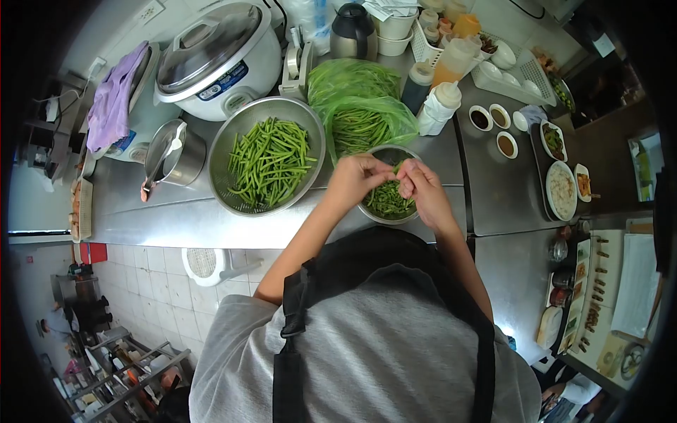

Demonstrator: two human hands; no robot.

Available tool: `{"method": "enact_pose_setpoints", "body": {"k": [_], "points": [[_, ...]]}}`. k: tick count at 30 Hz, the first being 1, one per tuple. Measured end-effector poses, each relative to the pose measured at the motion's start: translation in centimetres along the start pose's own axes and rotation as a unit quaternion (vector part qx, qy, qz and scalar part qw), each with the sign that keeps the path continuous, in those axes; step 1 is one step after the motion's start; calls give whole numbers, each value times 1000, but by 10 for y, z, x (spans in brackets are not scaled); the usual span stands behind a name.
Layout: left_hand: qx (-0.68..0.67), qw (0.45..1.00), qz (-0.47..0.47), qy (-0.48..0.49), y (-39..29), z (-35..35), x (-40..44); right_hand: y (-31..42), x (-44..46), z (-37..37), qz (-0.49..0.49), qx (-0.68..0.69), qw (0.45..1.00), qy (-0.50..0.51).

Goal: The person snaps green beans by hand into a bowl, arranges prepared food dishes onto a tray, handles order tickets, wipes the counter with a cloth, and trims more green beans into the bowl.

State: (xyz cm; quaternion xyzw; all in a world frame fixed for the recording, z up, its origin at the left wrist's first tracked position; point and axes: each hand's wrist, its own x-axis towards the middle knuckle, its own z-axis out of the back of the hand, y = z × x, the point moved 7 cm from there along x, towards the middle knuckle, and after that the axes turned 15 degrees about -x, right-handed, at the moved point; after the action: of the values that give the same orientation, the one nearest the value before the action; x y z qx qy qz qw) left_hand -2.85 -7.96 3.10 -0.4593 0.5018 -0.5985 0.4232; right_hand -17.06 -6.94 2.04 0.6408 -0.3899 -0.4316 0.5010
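My left hand (358,180) and my right hand (425,190) meet with pinched fingers above a small metal bowl (381,220). A bit of green bean (397,168) shows between the fingertips of both hands; most of it is hidden. Short green bits (388,200) lie in the bowl under my hands. Left of them stands a wide perforated steel colander (319,141) with many cut green beans (270,163) inside. Just beyond my hands, a translucent green plastic bag (352,79) lies open, with long whole beans (360,128) showing at its mouth.
Behind the colander sits a large rice cooker (218,60), with a steel pot (180,158) to its front left. Squeeze bottles (438,109) stand right of the bag. Sauce bowls (506,145) and a plate of white food (560,190) are farther right. A white stool (204,266) stands below the counter.
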Motion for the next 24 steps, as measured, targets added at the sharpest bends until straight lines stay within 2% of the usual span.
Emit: {"method": "enact_pose_setpoints", "body": {"k": [1,2,4,5,8,11,14,15,18,21,24], "points": [[32,999,18,17,5,-7,-5,0,0,0,9,40,999,-15],[-32,999,39,-2,12,-10,-10,0,0,0,17,80,996,-30],[-157,984,80,-37,26,-14,-16,2,0,4,16,68,996,-50],[-176,978,94,-59,33,-8,-16,2,-1,8,15,62,996,-63],[-256,959,97,-72,35,7,-10,-15,-1,14,-3,-84,995,-47],[-289,950,90,-77,31,4,-9,-23,-9,-14,-71,-161,982,70],[-330,934,113,-77,32,0,-11,-33,-12,-30,-74,-79,985,136],[-341,929,125,-75,33,0,-11,-33,-11,-28,-69,-37,990,114],[-336,929,148,-42,31,1,-13,-31,-7,-14,-96,-71,991,55],[-315,932,181,-17,37,-3,-17,-31,-6,-21,-68,-101,985,121],[-394,897,191,-60,51,-4,-20,-33,-5,-22,-68,28,994,86]]}}
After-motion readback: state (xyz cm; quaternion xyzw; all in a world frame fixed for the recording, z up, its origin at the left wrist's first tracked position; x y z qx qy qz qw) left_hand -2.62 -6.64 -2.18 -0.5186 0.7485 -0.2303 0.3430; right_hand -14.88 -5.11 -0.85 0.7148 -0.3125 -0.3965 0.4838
